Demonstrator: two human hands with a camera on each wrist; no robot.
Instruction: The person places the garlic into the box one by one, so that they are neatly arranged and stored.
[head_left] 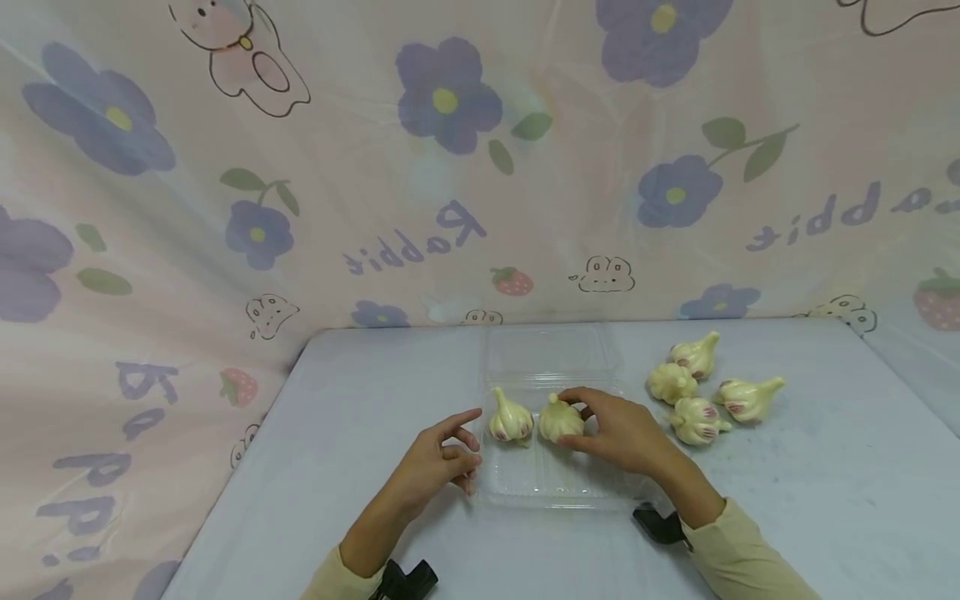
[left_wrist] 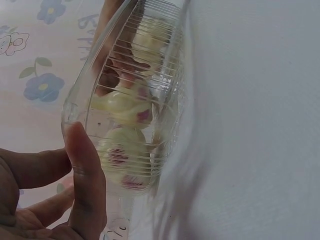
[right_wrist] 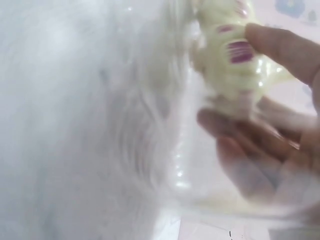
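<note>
A clear plastic container (head_left: 517,479) lies on the table with its lid (head_left: 551,350) folded back. One garlic bulb (head_left: 512,419) sits inside on the left. To the right of it, my right hand (head_left: 618,429) holds a second garlic bulb (head_left: 561,419) between thumb and fingers, over the container's base. The right wrist view shows the thumb on this purple-marked bulb (right_wrist: 235,60), with the other fingers partly blurred behind the clear wall. My left hand (head_left: 441,457) is at the container's left edge, fingers loosely bent. In the left wrist view a fingertip (left_wrist: 80,140) touches the rim.
Several more garlic bulbs (head_left: 697,421) lie grouped on the table to the right of the container. The table has a pale cover (head_left: 390,375). A curtain (head_left: 337,167) printed with flowers and rabbits hangs behind and at the left.
</note>
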